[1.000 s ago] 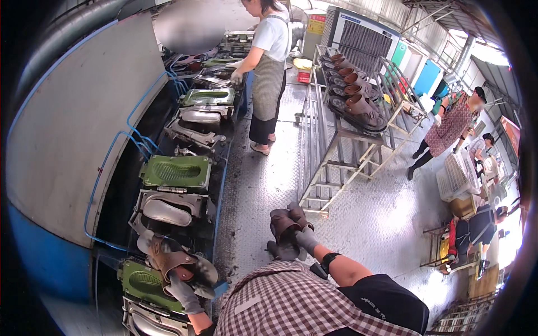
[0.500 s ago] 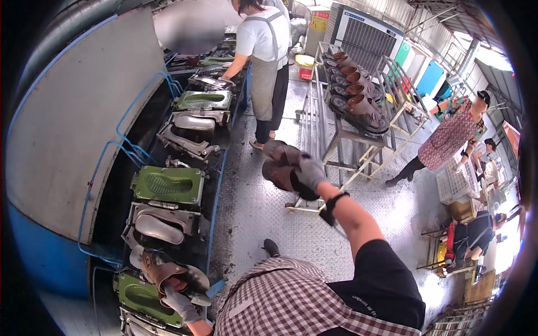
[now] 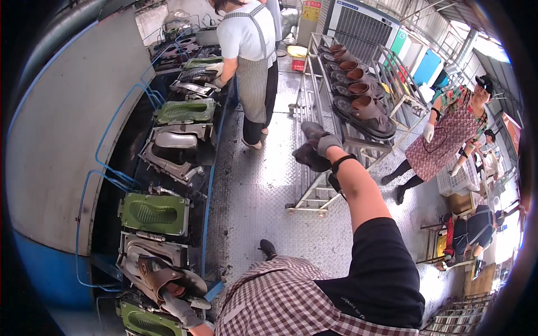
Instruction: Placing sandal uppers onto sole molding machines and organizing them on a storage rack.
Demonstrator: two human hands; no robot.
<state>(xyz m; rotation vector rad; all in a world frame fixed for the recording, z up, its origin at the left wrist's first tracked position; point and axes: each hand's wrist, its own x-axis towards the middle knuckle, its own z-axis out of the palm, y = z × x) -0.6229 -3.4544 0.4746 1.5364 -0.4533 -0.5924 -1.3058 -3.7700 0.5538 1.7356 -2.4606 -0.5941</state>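
My right hand (image 3: 329, 144), in a grey glove, is stretched forward and closed on a pair of dark brown sandals (image 3: 310, 157) beside the near left corner of a metal rack. At the lower left, my left hand (image 3: 178, 309), also gloved, grips a brown leather sandal (image 3: 159, 275). That sandal sits over a pale metal shoe mold on the mold line; its underside is hidden. Just nearer is an open green mold (image 3: 148, 320), and farther along lies another green mold (image 3: 155, 214).
Several brown sandals (image 3: 367, 115) stand in a row on the metal rack (image 3: 314, 193). A co-worker in a checked apron (image 3: 252, 84) handles molds farther up the line. Another person (image 3: 448, 131) stands right of the rack. Blue bent pipes (image 3: 84, 224) run along the line's left side.
My right hand has carried the dark sandals right and forward to the rack. The molds have shifted nearer in view. The person on the right now stands closer to the rack, one arm lowered.
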